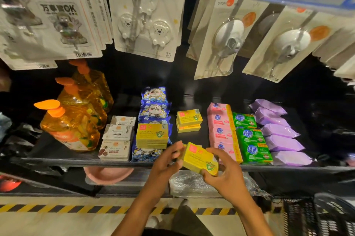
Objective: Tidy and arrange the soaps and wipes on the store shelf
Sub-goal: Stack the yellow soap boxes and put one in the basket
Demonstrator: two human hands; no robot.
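Note:
Both hands hold one yellow soap box [199, 159] at the front edge of the black shelf [76, 160]. My left hand [167, 160] grips its left end and my right hand [224, 172] curls round its lower right corner. More yellow soap boxes stand in a stack [151, 136] on the blue panda wipe packs [154, 109], and a smaller yellow stack [189, 120] sits further back. Pink soaps [221, 126], green soaps [251, 139] and purple wipe packs [282, 132] lie in rows to the right. White soap boxes [117, 137] are on the left.
Orange pump bottles [76, 116] stand at the shelf's left end. Carded hooks [148, 20] hang above, close over the shelf. A pink basin [107, 175] and wrapped goods [190, 184] sit on the lower shelf. A black basket [318, 216] is at the bottom right.

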